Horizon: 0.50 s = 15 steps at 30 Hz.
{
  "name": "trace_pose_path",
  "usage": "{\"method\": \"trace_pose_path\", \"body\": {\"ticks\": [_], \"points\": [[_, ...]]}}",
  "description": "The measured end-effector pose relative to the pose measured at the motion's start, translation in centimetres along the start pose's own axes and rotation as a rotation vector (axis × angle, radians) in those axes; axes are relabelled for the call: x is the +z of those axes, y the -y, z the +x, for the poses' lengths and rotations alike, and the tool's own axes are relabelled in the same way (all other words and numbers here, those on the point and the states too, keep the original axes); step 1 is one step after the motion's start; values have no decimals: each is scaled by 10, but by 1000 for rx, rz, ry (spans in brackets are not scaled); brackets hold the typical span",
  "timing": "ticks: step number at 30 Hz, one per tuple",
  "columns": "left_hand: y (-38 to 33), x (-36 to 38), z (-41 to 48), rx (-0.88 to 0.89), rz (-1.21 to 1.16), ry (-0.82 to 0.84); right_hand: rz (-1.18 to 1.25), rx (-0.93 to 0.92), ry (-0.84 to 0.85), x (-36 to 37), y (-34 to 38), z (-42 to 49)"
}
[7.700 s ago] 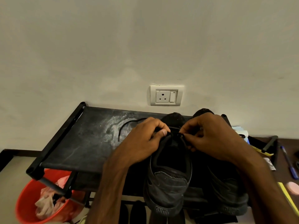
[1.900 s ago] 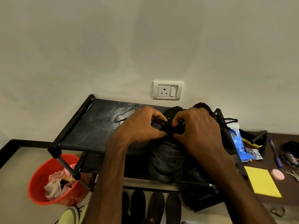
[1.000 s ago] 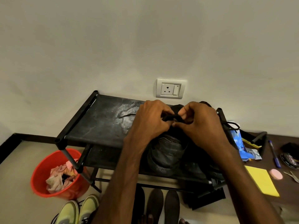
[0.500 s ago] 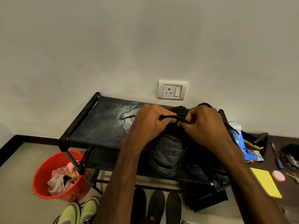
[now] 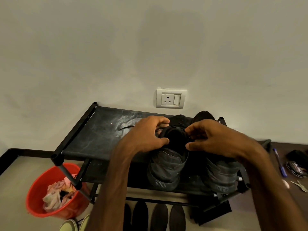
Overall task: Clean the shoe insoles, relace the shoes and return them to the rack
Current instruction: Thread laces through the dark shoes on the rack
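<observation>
Two black shoes stand heels toward me on the top shelf of the black shoe rack [image 5: 93,140]. My left hand [image 5: 146,135] grips the left side of the left shoe's [image 5: 166,170] opening, thumb in front and fingers curled over the far edge. My right hand [image 5: 211,139] pinches the right side of that same opening between thumb and fingers. The right shoe [image 5: 221,174] sits beside it, partly hidden under my right wrist. A loose black lace end [image 5: 126,127] lies on the dusty shelf left of my left hand. The laces under my fingers are hidden.
A red bucket [image 5: 38,185] of cloths stands on the floor at the left. A wall socket [image 5: 170,98] is above the rack. Dark shoe tips [image 5: 158,215] and yellow-green shoes [image 5: 73,225] lie below. At the right, a pen [image 5: 280,162] and polish tin [image 5: 298,169] lie on a brown surface.
My hands, which met over the middle of the left shoe half a second ago, have parted to the two sides of its opening. The shoe's dark inside now shows between them.
</observation>
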State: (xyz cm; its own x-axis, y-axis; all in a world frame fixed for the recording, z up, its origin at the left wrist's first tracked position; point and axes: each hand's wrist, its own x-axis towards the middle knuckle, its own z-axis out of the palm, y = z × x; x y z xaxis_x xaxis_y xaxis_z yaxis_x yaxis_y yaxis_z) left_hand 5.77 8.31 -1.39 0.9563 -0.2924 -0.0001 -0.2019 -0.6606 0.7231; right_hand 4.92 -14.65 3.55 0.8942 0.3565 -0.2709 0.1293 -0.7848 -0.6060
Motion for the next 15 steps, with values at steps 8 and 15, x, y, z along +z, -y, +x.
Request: {"method": "trace_pose_path", "body": {"ticks": [8, 15], "points": [[-24, 16, 16, -96, 381, -37, -303, 146, -348, 54, 19, 25], [-16, 17, 17, -90, 256, -11, -302, 185, -490, 62, 26, 35]]}}
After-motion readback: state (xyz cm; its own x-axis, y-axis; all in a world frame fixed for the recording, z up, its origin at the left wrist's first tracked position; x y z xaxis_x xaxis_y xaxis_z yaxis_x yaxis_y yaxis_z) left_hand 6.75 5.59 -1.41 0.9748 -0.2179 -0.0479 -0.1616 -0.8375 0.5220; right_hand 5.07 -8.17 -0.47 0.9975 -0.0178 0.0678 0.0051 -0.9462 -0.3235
